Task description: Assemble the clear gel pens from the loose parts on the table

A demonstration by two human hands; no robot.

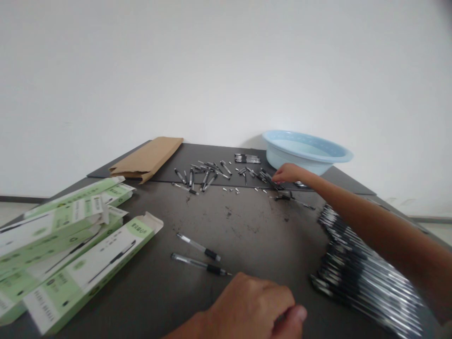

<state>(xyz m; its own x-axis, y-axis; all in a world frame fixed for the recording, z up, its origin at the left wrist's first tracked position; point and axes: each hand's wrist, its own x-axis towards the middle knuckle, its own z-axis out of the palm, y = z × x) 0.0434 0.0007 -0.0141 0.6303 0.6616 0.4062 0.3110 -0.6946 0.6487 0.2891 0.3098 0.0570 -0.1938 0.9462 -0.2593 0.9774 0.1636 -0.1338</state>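
My left hand (252,306) is closed at the near edge of the view, its fingers curled under. Whatever it may hold is hidden. Just beyond it lie two clear pens with black grips: one without a visible tip (199,246) and one with its tip bared (201,265). Farther off, my right hand (287,173) reaches down to a small heap of black-gripped pen pieces (262,175), fingertips pinched together. What sits between those fingertips is too small to tell. Under the right forearm spreads a large layer of pens (360,273).
Green-and-white pen boxes (95,268) are piled at left, near a brown paper envelope (148,157). A light blue basin (307,150) stands at back right. Loose pen barrels (205,176), a row of pens (247,158) and small tips (231,190) lie mid-table. Dark specks mark the tabletop (247,221).
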